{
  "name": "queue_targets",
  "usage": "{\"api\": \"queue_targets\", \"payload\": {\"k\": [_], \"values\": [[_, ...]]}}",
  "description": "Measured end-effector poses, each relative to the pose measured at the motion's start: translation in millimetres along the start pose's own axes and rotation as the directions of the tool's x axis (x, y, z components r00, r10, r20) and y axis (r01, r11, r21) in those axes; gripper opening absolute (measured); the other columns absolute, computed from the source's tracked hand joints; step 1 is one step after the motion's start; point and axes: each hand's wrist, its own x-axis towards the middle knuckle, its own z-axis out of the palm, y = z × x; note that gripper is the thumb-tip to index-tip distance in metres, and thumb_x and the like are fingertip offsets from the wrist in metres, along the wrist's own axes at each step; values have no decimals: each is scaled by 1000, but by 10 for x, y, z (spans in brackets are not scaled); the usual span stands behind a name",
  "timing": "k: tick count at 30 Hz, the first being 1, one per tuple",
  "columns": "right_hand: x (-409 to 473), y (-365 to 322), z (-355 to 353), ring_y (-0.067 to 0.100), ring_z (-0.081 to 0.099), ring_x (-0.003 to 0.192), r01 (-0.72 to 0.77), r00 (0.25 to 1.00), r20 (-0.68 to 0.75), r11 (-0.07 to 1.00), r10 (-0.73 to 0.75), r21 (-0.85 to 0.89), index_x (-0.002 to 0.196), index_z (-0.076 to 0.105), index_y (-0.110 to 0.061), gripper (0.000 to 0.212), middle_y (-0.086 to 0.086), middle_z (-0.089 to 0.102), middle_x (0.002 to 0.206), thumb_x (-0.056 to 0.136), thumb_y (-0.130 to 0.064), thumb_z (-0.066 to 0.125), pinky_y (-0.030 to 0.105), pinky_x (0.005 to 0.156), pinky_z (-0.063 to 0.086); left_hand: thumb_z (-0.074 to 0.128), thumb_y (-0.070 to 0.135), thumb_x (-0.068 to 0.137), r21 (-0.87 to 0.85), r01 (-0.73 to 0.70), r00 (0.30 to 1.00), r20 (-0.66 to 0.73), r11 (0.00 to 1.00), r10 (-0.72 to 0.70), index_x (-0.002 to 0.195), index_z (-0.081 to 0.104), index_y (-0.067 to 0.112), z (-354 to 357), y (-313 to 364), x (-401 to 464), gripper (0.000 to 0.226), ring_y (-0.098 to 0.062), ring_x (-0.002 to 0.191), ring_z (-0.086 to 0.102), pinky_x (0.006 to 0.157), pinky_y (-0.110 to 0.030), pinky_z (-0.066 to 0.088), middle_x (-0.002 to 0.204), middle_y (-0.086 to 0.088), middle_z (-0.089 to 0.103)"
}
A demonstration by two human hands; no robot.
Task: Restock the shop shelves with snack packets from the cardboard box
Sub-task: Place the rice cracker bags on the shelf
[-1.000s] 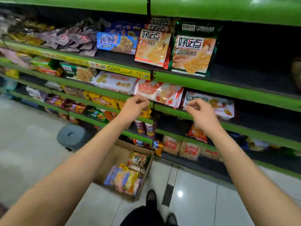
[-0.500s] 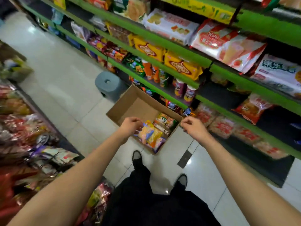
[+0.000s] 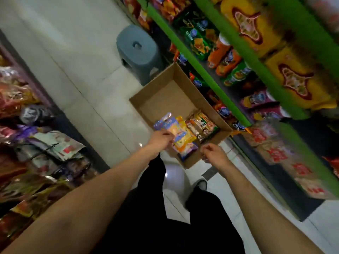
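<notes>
- Looking down at an open cardboard box [image 3: 166,92] standing on the pale tiled floor [image 3: 77,74], just beside the foot of the green shop shelves [image 3: 236,46].
- Lying in the near end of the cardboard box: snack packets [image 3: 183,133], a blue-and-yellow one and orange-yellow ones towards the aisle side, brown-and-green ones [image 3: 200,125] towards the shelf side; far end of the box showing bare cardboard.
- Reaching over the near aisle-side corner of the box: left hand [image 3: 161,139], fingers curled, fingertips touching the edge of the blue-and-yellow packet; blurred, so impossible to tell whether the grip is actually clamped on it.
- Hovering over the near shelf-side corner of the box: right hand [image 3: 213,154], fingers loosely curled together, holding nothing, touching no packet.
- Standing just beyond the far corner of the box: a grey plastic stool [image 3: 137,50].
- Filling the shelves beside the box: yellow bags [image 3: 300,83], orange and green tubes [image 3: 225,61], red-printed packets [image 3: 275,153] lower down.
- Across the aisle from the box: another rack of mixed packets [image 3: 33,143], blurred.
- Showing nearer than the box: dark trousers [image 3: 165,226] and one shoe [image 3: 200,185].
</notes>
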Motion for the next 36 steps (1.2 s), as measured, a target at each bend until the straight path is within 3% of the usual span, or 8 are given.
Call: {"api": "queue_targets", "payload": {"k": [9,17,20,22,29,32,34,36], "values": [[1323,197,165,16,63,73,-166,986,29,986,167,-33,83,65,-22,12,6,70,88,94,-18,60,27,65,52,60,10,95,-50,234,969,95,971,-229,87,60,6,351,-468,1445,8,-18,56,54,49,-22,43,68,-8,59],[3078,840,56,22,56,98,-146,984,62,949,170,-280,96,62,-17,6,11,64,113,94,-13,58,35,83,44,55,7,96,83,315,941,102,946,-322,87,60,8,1088,-1182,3019,11,-16,58,57,50,-25,48,77,-10,63],[3719,1043,-56,25,54,112,-96,991,56,933,123,-347,128,56,-12,32,12,58,130,96,-14,57,32,87,40,55,8,97,24,360,921,149,933,-360,94,61,5,1514,-1434,3549,8,-28,70,66,59,-32,49,99,-33,65],[4080,1140,-127,30,52,123,-68,996,23,923,83,-379,139,49,-15,44,11,54,138,96,-18,57,35,97,41,58,13,96,-20,350,929,134,937,-344,109,64,5,1837,-1561,3848,17,-32,91,68,63,-31,53,107,-24,67],[5133,1504,-210,32,48,131,9,1000,-2,855,-12,-518,149,34,-20,56,10,45,147,98,-35,53,50,109,41,57,20,96,-263,391,917,189,882,-351,129,54,2,2800,-1703,4672,38,-21,99,53,87,-33,49,112,-6,54],[5376,1642,-188,33,42,134,-20,999,-46,840,-6,-542,152,27,-19,63,10,37,150,98,-40,50,48,112,36,57,23,96,-417,442,896,171,794,-409,142,44,5,2909,-1710,4851,51,-28,120,50,97,-31,45,137,-8,50],[5471,1689,-157,33,40,136,-27,998,-62,846,-7,-532,151,28,-18,67,10,36,150,95,-46,53,50,112,36,54,28,96,-491,445,892,175,749,-416,140,47,10,2896,-1726,4928,48,-30,130,46,105,-35,42,147,-11,46],[5543,1714,-128,33,37,137,-34,999,-27,847,24,-530,151,30,-20,77,10,34,149,89,-58,56,51,113,34,46,37,99,-580,446,888,195,681,-415,112,61,15,2870,-1764,5027,29,-24,114,58,89,-31,51,126,-9,66]]}}
